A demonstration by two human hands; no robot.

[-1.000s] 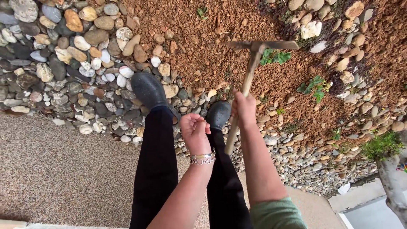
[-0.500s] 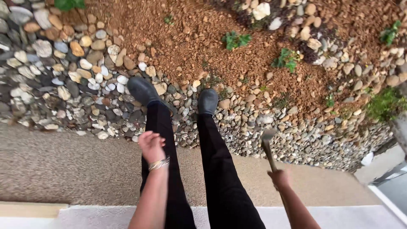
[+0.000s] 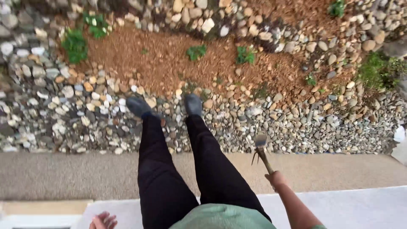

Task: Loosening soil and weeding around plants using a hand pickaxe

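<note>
The right hand (image 3: pixel 276 179) is closed round the wooden handle of a small garden hoe (image 3: pixel 260 149), whose metal head, flat blade on one side and prongs on the other, points away from the hand over the paved strip (image 3: pixel 63 174). The left hand (image 3: pixel 103 221) hangs open and holds nothing, fingers spread, at the bottom edge, well apart from the right hand. Between the hands stand two legs in black trousers (image 3: pixel 203 165), ending in dark shoes (image 3: pixel 193 104) set on a band of river pebbles (image 3: pixel 296 123). Beyond the pebbles, farther from both hands, lies reddish-brown soil (image 3: pixel 140 59) with small green weeds (image 3: pixel 196 51).
</note>
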